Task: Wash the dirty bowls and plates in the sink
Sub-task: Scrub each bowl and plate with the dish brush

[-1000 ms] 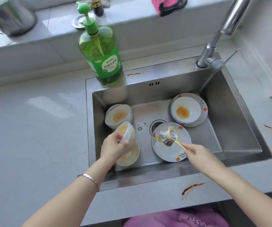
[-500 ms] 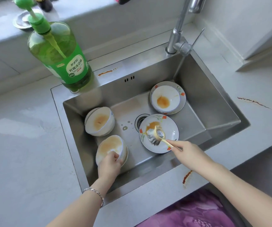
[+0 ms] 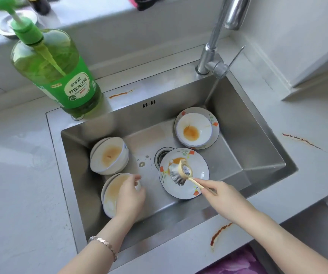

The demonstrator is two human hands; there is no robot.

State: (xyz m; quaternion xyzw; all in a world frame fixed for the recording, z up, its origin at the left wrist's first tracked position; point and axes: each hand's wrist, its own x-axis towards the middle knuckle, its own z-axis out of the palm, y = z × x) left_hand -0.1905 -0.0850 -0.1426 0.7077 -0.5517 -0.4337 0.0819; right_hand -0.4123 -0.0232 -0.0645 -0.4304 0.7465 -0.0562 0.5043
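Observation:
In the steel sink (image 3: 238,123) my left hand (image 3: 129,196) lies over the near-left stack of stained white bowls (image 3: 110,191), fingers curled at the top bowl's right rim. My right hand (image 3: 223,196) grips the beige handle of a dish brush (image 3: 181,172). Its bristles rest on a flowered plate (image 3: 197,175) beside the drain (image 3: 162,155). Another stained bowl stack (image 3: 109,155) leans at the left. At the back right a bowl (image 3: 193,129) with orange residue sits on a second flowered plate (image 3: 215,123).
A green dish soap pump bottle (image 3: 60,72) stands at the sink's back-left corner. The chrome faucet (image 3: 212,54) rises at the back right, no water running. Grey counter (image 3: 16,175) surrounds the sink, with rust marks (image 3: 219,232) on the front edge.
My left hand lowered the bowl it held tilted up into the bowl below it and stays on it. The brush shifted slightly on the plate. The view moved closer.

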